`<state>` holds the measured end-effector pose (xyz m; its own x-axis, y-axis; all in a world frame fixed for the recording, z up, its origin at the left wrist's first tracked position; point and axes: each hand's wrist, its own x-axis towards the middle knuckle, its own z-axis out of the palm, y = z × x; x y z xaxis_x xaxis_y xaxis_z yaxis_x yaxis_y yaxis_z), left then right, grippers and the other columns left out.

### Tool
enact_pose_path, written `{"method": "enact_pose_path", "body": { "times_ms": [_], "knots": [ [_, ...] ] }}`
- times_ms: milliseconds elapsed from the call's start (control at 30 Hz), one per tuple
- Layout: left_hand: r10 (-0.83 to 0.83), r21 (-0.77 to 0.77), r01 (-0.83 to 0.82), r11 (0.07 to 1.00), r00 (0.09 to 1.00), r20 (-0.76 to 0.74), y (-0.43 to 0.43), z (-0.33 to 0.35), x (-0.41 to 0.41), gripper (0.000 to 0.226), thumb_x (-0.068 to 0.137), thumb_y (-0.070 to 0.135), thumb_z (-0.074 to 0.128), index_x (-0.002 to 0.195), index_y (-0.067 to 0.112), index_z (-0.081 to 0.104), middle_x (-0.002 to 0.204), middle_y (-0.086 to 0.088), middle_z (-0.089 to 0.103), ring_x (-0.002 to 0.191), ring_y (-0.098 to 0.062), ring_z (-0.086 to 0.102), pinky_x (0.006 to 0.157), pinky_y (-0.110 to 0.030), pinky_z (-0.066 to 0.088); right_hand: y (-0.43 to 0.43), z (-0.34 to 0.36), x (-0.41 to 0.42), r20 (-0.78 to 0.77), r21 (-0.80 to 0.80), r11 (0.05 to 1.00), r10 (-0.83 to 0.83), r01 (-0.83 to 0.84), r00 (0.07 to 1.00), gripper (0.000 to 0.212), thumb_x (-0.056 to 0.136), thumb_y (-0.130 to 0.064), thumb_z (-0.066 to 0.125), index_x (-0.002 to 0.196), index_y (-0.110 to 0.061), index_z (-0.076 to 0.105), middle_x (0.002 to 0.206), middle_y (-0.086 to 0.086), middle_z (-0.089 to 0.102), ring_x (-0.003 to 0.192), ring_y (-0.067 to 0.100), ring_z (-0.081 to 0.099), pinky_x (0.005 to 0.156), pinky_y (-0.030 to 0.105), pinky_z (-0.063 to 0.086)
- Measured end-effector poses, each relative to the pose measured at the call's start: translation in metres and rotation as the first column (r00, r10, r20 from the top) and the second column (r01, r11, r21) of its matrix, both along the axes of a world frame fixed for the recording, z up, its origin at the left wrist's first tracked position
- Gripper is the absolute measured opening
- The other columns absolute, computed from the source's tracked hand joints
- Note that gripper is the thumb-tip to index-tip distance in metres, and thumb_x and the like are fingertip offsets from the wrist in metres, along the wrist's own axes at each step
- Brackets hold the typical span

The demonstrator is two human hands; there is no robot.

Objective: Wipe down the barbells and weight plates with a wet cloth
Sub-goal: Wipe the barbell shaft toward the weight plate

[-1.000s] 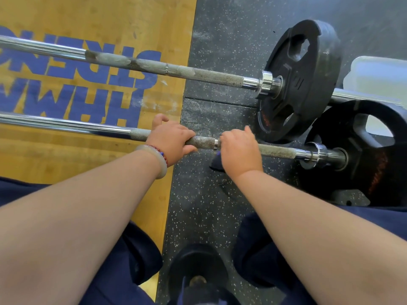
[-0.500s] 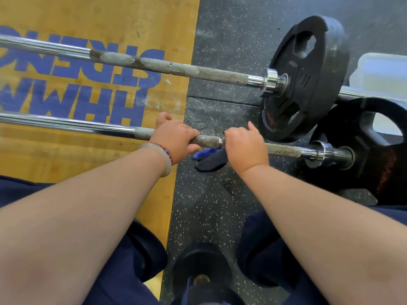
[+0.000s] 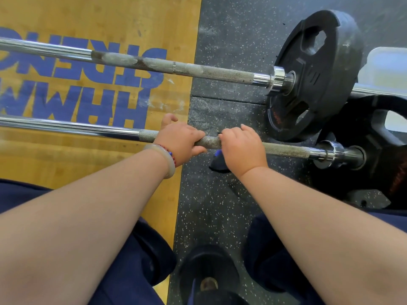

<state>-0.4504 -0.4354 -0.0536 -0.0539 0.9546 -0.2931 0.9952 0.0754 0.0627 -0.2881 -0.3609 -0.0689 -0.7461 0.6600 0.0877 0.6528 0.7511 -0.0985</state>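
Observation:
Two barbells lie side by side on the floor. My left hand (image 3: 182, 139) grips the knurled shaft of the near barbell (image 3: 284, 149). Just to its right, my right hand (image 3: 241, 146) is curled round the same shaft with a dark blue cloth (image 3: 218, 160) that hangs out below the palm. A black weight plate (image 3: 374, 150) sits on the near bar's right end. The far barbell (image 3: 198, 70), streaked with chalk, carries another black weight plate (image 3: 315, 71).
A yellow wooden platform (image 3: 66, 155) with blue lettering covers the left, and speckled black rubber flooring (image 3: 220, 40) the right. A white container (image 3: 387, 67) stands behind the plates. My knees and a dark shoe (image 3: 207, 274) are at the bottom.
My right hand with the cloth has slid left along the near bar, closer to my left hand. More of the cloth shows below the hand than a second ago.

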Motion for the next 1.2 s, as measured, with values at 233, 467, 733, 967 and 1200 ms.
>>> {"method": "enact_pose_path", "body": {
  "times_ms": [233,467,733,967,1200],
  "knots": [
    [-0.022,0.076,0.015,0.997,0.996,0.089,-0.01,-0.009,0.002,0.043,0.097,0.044,0.042,0.13,0.017,0.05,0.114,0.002,0.061,0.104,-0.023,0.054,0.088,-0.035,0.032,-0.009,0.006,-0.016,0.01,-0.144,0.982,-0.122,0.123,0.992,0.015,0.091,-0.011,0.055,0.078,-0.012,0.061,0.072,0.003,0.062,0.071,0.027,0.06,0.091,0.038,0.043],
    [-0.004,0.226,-0.038,0.973,0.983,0.181,-0.018,-0.006,-0.007,0.059,0.085,0.041,0.031,0.12,0.004,0.061,0.112,-0.009,0.067,0.099,-0.029,0.062,0.086,-0.041,0.044,-0.017,0.012,-0.028,0.207,-0.217,0.964,-0.111,0.157,0.972,0.05,0.102,-0.04,0.019,0.142,-0.019,0.041,0.144,0.0,0.046,0.138,0.022,0.032,0.117,0.041,0.001],
    [-0.18,0.325,0.096,0.941,0.954,0.239,-0.009,0.0,0.022,0.061,0.094,0.044,0.03,0.145,0.012,0.037,0.148,-0.005,0.041,0.126,-0.022,0.049,0.102,-0.036,0.034,-0.024,0.009,0.001,0.124,-0.173,0.95,-0.242,0.261,0.962,0.063,0.095,-0.042,0.004,0.149,-0.022,0.03,0.156,0.003,0.026,0.144,0.022,0.019,0.115,0.041,-0.01],
    [0.005,0.235,-0.055,0.971,0.979,0.206,0.001,-0.004,0.043,0.039,0.092,0.05,0.04,0.116,0.023,0.055,0.11,0.005,0.061,0.106,-0.018,0.057,0.106,-0.036,0.021,-0.019,0.01,0.037,0.141,-0.164,0.93,-0.307,0.328,0.941,0.068,0.092,-0.039,0.002,0.144,-0.015,0.04,0.149,0.005,0.039,0.142,0.023,0.025,0.118,0.044,-0.001],
    [0.103,0.346,-0.124,0.93,0.992,0.079,-0.007,-0.017,0.055,0.052,0.086,0.028,0.029,0.121,0.008,0.062,0.134,-0.017,0.053,0.124,-0.033,0.05,0.104,-0.045,0.038,-0.02,-0.001,0.026,0.166,-0.087,0.931,-0.336,0.353,0.927,0.06,0.098,-0.046,0.007,0.141,-0.025,0.043,0.15,0.0,0.037,0.144,0.023,0.02,0.113,0.044,-0.014]
  ]
}}
